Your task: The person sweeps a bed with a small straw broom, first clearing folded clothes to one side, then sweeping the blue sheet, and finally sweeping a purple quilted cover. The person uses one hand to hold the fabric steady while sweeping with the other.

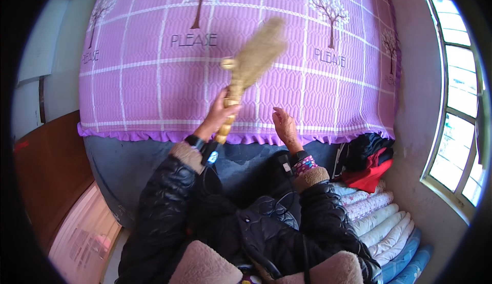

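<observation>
My left hand grips the bound handle of a straw whisk broom. The broom's bristle head fans out up and to the right, blurred, over a pink-purple quilted bedspread. A round pale knob sticks out at the left of the broom's neck. Holding nothing, my right hand hovers near the ruffled front edge of the spread, its fingers partly bent. Whether it touches the cloth I cannot tell. White lines, printed trees and lettering pattern the bedspread. Dark bands circle both wrists, with small devices beside them.
Folded quilts are stacked at the right, below red and black clothing. A barred window is set in the right wall. The bed's dark side faces me. A brown wooden panel stands at the left.
</observation>
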The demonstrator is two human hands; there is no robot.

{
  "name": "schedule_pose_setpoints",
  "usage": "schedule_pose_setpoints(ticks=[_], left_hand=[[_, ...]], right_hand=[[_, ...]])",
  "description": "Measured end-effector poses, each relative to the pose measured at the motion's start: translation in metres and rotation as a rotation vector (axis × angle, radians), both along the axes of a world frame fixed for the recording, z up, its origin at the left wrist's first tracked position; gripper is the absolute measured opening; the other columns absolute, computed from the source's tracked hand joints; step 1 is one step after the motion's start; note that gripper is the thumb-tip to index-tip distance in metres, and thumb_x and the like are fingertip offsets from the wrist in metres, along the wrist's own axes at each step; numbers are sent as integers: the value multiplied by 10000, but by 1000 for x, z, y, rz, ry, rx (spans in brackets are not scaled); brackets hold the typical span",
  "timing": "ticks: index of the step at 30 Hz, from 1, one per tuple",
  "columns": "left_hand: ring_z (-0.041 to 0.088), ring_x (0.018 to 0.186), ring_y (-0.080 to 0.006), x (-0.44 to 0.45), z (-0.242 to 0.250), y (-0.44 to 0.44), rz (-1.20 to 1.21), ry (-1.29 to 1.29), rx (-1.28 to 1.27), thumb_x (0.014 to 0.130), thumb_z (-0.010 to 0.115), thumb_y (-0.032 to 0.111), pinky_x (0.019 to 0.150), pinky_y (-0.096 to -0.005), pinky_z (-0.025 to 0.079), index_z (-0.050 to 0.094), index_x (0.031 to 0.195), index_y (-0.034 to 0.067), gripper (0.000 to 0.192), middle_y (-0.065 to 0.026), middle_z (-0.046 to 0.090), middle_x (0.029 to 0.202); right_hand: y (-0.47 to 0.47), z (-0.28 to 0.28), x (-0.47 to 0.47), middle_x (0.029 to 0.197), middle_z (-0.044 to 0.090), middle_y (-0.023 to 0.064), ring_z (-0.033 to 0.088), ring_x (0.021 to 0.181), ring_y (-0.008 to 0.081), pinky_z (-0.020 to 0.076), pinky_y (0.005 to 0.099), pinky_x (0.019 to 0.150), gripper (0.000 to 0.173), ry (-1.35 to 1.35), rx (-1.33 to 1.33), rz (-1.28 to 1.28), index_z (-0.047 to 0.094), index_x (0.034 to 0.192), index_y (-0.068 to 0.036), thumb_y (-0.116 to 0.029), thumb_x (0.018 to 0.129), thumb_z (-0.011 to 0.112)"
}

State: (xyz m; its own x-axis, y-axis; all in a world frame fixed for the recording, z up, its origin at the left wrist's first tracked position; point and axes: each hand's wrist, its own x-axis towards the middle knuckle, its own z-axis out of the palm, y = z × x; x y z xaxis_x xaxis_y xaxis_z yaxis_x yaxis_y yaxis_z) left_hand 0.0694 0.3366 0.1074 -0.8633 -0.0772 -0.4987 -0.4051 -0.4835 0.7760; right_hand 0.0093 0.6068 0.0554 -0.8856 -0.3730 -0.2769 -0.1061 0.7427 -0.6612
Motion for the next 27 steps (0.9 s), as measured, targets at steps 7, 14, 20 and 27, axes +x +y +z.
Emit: schedule_pose_setpoints(ticks=[7, 14, 20, 27], left_hand=[[614, 998, -216, -44, -39, 119, -498, 332, -521, 826, 694, 136, 808, -328, 500, 365, 1389, 13, 664, -154, 607, 1152], [538, 658, -106, 104, -48, -128, 596, -399, -535, 888, 546, 67, 551, -265, 479, 531, 1136, 91, 249, 10, 563, 851], [571, 646, -138, 159, 2, -229, 1097, -435, -924, 861, 630, 103, 535, -321, 491, 497, 1156, 82, 324, -29, 585, 804], [638, 862, -167, -73, -59, 84, -52, 315, -246, 902, 636, 178, 734, -283, 542, 432, 1371, 98, 518, -90, 640, 1038]], right_hand=[[108, -13, 1, 890, 669, 143, 649, 763, 191, 518, 313, 707, 271, -298, -150, -577, 594, 1101, 63, -112, 915, 503], [125, -25, -7, 837, 644, 71, 618, 720, 121, 485, 237, 642, 223, -237, -299, -629, 600, 1092, 18, -124, 973, 477], [91, -48, -74, 985, 660, 187, 642, 901, 272, 496, 354, 798, 272, 271, 53, -458, 604, 1128, 32, -98, 906, 516], [90, -59, -87, 1411, 382, 224, 354, 1304, 385, 266, 470, 1086, 549, 312, 456, -441, 360, 1387, 16, -270, 932, 471]])
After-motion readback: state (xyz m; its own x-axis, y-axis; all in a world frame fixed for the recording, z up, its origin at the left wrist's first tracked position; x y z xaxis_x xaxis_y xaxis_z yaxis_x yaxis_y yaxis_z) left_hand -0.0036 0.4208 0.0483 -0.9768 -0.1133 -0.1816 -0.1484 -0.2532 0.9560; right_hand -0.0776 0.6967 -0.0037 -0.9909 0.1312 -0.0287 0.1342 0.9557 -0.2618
